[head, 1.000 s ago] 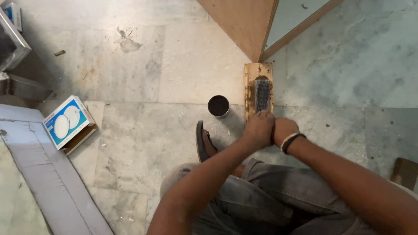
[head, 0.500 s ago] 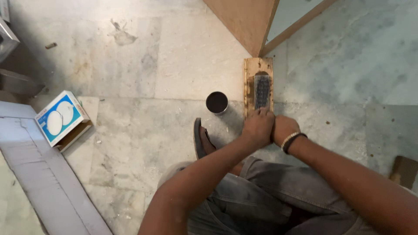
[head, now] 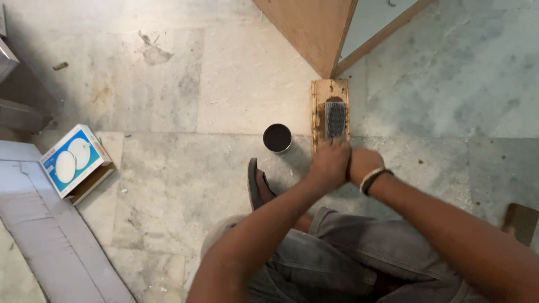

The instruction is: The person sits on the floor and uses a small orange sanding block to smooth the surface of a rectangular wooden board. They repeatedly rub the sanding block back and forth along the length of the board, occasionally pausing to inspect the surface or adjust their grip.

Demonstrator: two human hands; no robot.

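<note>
A dark rectangular stone (head: 336,119) lies on a narrow wooden board (head: 330,90) on the marble floor. My left hand (head: 330,163) and my right hand (head: 364,164) are pressed side by side at the near end of the stone, fingers curled downward. They cover whatever lies under them. My right wrist wears a light and dark band (head: 373,179). A small round tin (head: 277,137) with dark contents stands just left of the board. My sandalled foot (head: 257,182) rests below the tin.
A large wooden panel (head: 309,28) stands on edge just beyond the board. A blue and white box (head: 73,160) lies at the left beside a grey slab (head: 39,224). A small piece of wood (head: 521,221) sits at the right edge.
Both hands stay together at the near end of the stone. Only the view drifts slightly; the box and the floor shift a little in the frame.
</note>
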